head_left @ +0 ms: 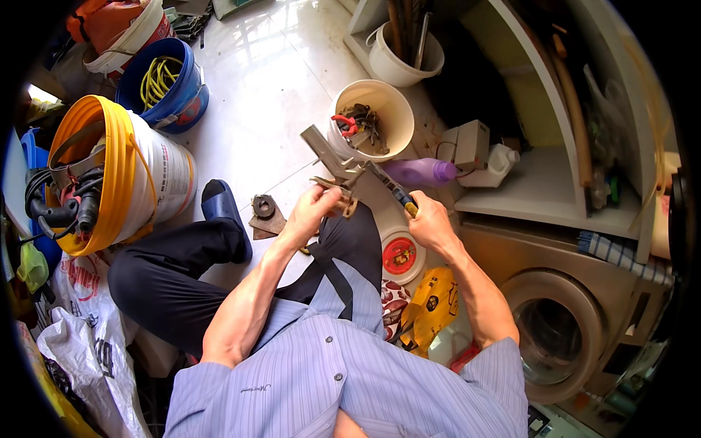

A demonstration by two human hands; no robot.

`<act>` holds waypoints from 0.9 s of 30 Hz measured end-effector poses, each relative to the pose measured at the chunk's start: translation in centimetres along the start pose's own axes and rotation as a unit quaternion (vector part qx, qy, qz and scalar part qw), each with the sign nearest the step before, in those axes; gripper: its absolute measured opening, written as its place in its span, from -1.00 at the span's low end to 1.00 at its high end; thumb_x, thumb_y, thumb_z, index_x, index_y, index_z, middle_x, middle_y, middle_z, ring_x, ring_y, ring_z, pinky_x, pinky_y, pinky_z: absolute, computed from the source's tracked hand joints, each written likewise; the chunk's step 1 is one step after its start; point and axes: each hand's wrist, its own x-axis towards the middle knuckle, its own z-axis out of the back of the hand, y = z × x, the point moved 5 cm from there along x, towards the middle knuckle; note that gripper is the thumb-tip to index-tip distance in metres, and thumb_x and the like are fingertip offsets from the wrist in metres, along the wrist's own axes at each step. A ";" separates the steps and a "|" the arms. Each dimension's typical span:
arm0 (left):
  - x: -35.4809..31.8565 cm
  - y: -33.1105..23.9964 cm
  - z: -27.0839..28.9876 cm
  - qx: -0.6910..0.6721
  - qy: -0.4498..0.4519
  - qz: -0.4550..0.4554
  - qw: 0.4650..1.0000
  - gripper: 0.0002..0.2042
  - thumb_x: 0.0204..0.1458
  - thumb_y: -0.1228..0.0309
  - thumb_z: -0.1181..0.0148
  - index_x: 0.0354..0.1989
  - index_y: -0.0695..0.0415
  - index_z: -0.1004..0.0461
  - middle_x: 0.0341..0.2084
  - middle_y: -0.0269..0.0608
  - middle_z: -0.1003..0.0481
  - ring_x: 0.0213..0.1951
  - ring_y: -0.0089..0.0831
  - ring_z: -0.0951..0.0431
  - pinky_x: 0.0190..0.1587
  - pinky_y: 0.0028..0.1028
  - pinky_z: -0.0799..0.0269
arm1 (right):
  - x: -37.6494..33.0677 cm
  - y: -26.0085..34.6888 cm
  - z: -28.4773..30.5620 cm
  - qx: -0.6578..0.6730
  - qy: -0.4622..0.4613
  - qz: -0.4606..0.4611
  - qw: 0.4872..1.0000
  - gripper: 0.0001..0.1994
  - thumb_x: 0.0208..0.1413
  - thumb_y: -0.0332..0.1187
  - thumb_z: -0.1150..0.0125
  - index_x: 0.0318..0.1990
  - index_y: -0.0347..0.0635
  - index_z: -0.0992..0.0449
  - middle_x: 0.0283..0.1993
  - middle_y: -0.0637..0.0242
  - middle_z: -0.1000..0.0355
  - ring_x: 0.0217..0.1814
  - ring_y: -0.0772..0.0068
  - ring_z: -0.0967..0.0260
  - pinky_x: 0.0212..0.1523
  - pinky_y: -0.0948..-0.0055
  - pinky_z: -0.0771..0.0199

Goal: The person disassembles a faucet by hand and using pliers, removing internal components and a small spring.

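1 cream bucket (399, 125) of tools (369, 126) stands nearest the work. Just this side of it, left fingers (331, 198) grip a metal bracket (323, 149); right fingers (420, 202) grip pliers (396, 193), tips at the bracket's edge. Work seems underway: pliers already applied, bracket not yet set down; how much remains cannot be told.

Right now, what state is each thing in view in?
Metal part: held in left hand
Yellow-and-black tool: held in right hand
Cream bucket: open, hand tools inside
Purple bottle: lying down, capped
Blue bucket: open, yellow coil inside
Yellow-rimmed bucket: open, power tool at its mouth
Washing machine: door shut
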 end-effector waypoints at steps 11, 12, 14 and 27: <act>-2.1 -5.6 -1.0 0.149 -0.058 -0.137 0.978 -0.39 -0.05 0.40 -0.47 0.23 0.18 -0.40 -0.01 -0.12 -0.48 -0.10 -0.53 -0.51 0.04 -0.50 -0.48 | 0.6 1.4 1.6 0.020 -0.013 -0.013 1.000 -0.72 0.11 -0.45 -0.24 -0.02 -0.30 -0.48 -0.18 -0.18 -0.54 -0.05 -0.27 -0.51 -0.05 0.03 -0.48; -1.9 -5.4 -0.9 0.151 -0.059 -0.137 0.977 -0.39 -0.05 0.40 -0.47 0.23 0.18 -0.40 -0.01 -0.12 -0.48 -0.10 -0.53 -0.51 0.04 -0.50 -0.48 | 0.7 1.7 1.7 0.023 -0.004 -0.020 1.000 -0.72 0.10 -0.47 -0.21 -0.03 -0.34 -0.48 -0.15 -0.20 -0.54 -0.03 -0.28 -0.50 -0.02 0.03 -0.48; -2.0 -6.6 -1.1 0.302 -0.096 -0.278 0.907 -0.38 -0.03 0.23 -0.49 0.20 0.19 -0.42 -0.06 -0.08 -0.56 -0.07 -0.37 -0.60 0.00 -0.39 -0.53 | 0.8 1.7 2.0 0.022 -0.007 -0.018 1.000 -0.71 0.10 -0.46 -0.21 -0.02 -0.34 -0.47 -0.16 -0.20 -0.54 -0.03 -0.28 -0.51 -0.02 0.03 -0.48; -0.2 -3.5 1.9 -0.083 -0.019 0.023 0.996 -0.69 0.25 0.16 -0.07 -0.17 0.21 -0.41 -0.51 -0.10 -0.58 -0.67 -0.59 -0.36 -0.65 -0.59 -0.18 | 1.4 -1.9 4.2 0.122 -0.089 -0.074 0.986 -0.77 0.14 -0.39 -0.28 -0.08 -0.28 -0.52 -0.36 -0.09 -0.54 -0.25 -0.12 -0.58 -0.22 0.15 -0.50</act>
